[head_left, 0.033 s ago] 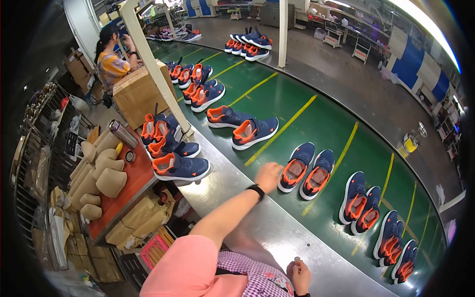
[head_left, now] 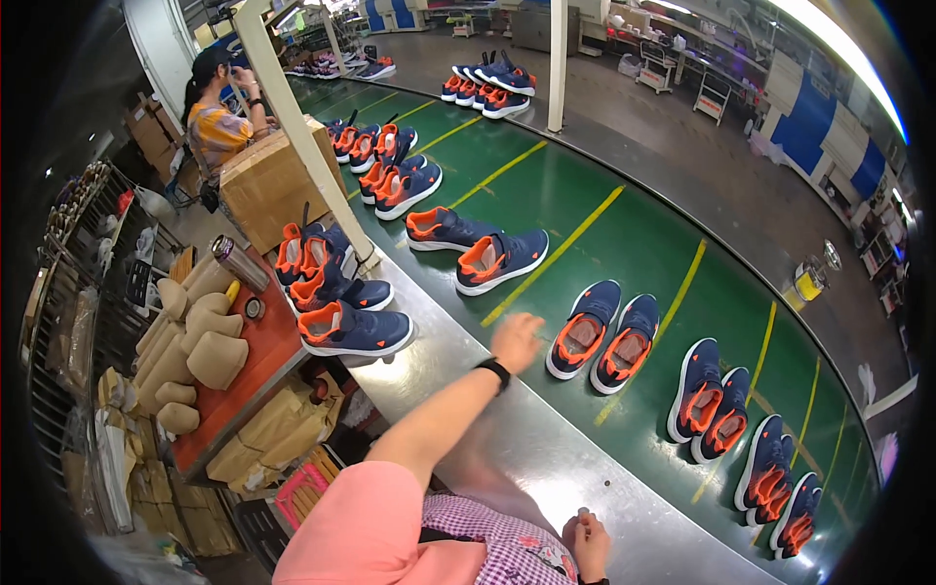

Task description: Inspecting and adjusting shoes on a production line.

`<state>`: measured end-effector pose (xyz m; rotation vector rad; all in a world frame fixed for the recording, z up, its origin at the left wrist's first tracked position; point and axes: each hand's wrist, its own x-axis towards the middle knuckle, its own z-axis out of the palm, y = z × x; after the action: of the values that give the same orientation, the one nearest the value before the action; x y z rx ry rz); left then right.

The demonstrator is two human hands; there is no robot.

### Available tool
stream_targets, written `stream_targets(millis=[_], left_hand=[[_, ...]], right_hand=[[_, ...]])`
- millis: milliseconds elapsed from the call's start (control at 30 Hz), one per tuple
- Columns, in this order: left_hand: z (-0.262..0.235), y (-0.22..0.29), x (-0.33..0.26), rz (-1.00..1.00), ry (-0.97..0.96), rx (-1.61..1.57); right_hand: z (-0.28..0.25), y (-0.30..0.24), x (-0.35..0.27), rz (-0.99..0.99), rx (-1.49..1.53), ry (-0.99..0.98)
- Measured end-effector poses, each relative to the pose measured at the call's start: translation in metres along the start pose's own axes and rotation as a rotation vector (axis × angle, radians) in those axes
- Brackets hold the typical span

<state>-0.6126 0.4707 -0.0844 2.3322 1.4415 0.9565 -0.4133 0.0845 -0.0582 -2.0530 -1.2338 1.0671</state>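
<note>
My left hand (head_left: 517,341) hovers over the near edge of the green conveyor belt (head_left: 565,255), its fingers loosely bent and apart with nothing in them. Just to its right stands a pair of navy sneakers with orange lining, a left shoe (head_left: 583,331) and a right shoe (head_left: 624,343), toes pointing away from me. Another navy sneaker (head_left: 502,261) and its mate (head_left: 450,230) lie beyond the hand, toes to the right. My right hand (head_left: 589,548) is closed low over the metal ledge (head_left: 546,439); a small greyish thing shows at its fingertips, too small to name.
More sneaker pairs (head_left: 710,400) stand along the belt on both sides. Several sneakers (head_left: 356,329) crowd the ledge's left end beside a pale post (head_left: 307,127). A red table (head_left: 263,331) holds beige foot-shaped forms and a flask. A co-worker (head_left: 219,122) sits behind a carton (head_left: 278,180).
My left hand has drawn slightly left and up, away from the nearest sneaker pair. My right hand has barely moved, and the sneakers remain almost in place.
</note>
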Motion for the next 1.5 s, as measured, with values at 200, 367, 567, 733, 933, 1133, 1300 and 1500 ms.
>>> stream_targets(millis=[200, 367, 567, 733, 933, 1133, 1300, 1500], left_hand=[[-0.054, -0.097, 0.055, -0.114, 0.09, 0.265], [-0.077, -0.177, 0.102, -0.479, 0.288, 0.354], [-0.08, -0.22, 0.137, -0.331, -0.065, 0.613], [-0.079, -0.254, 0.15, -0.332, -0.364, 0.811], [-0.063, -0.234, 0.177, -0.326, -0.462, -0.024], [-0.036, -0.18, 0.162, -0.255, -0.38, 0.418], [-0.047, -0.15, 0.145, -0.426, -0.488, 0.299], [-0.08, -0.09, 0.074, -0.414, -0.554, 0.134]], right_hand=[[0.018, -0.022, 0.017, -0.003, -0.143, -0.049], [0.033, -0.045, 0.021, 0.114, -0.108, -0.079], [0.062, -0.037, 0.025, 0.239, -0.133, 0.114], [0.074, -0.051, 0.034, 0.322, -0.163, 0.161], [0.078, -0.054, 0.043, 0.327, -0.174, 0.166], [0.078, -0.049, 0.044, 0.293, -0.164, 0.147], [0.082, -0.042, 0.034, 0.243, -0.171, 0.188], [0.085, -0.003, 0.03, 0.129, -0.195, 0.158]])
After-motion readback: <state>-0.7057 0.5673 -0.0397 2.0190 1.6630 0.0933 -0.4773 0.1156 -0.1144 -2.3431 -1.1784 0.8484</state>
